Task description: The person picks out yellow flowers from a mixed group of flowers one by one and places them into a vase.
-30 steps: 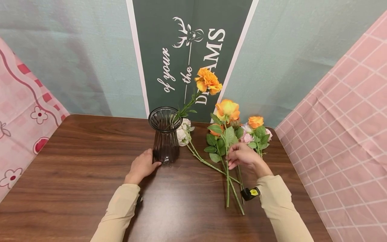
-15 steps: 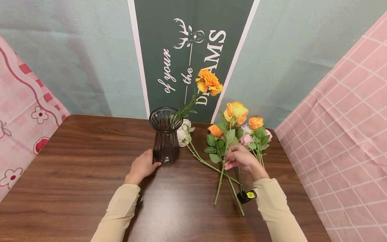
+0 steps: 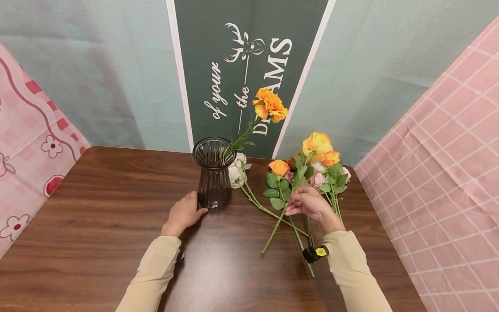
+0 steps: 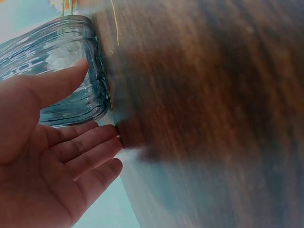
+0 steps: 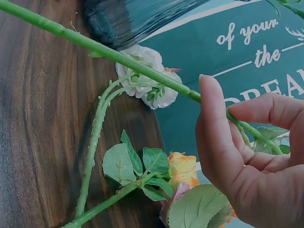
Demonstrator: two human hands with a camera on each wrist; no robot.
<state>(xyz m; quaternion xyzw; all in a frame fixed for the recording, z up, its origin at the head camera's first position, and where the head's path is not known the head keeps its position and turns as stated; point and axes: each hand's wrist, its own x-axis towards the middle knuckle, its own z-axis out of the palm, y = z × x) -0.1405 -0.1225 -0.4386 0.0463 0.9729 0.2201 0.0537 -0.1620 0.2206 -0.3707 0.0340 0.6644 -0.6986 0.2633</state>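
A grey ribbed glass vase (image 3: 215, 182) stands upright at the back of the table, an orange carnation (image 3: 270, 105) leaning right from its mouth. My left hand (image 3: 183, 214) touches the vase low on its left side. In the left wrist view, the thumb lies across the front of the glass while the fingers stretch along the other side. My right hand (image 3: 309, 206) pinches the stem of a yellow-orange rose (image 3: 317, 145) between thumb and fingers, bloom up and right. Its green stem (image 5: 118, 58) runs past the fingertips, slanting down-left in the head view.
White flowers (image 3: 236, 172) lie right of the vase, their stems running toward the right hand. An orange rose (image 3: 279, 167), pink flowers (image 3: 319, 178) and more blooms lie on the wooden table (image 3: 117, 216) at the back right. Cloth hangs behind and on both sides.
My right hand has moved slightly left and tilted the rose: its bloom swings right and its stem end swings left toward the vase. My left hand and the vase hold still.
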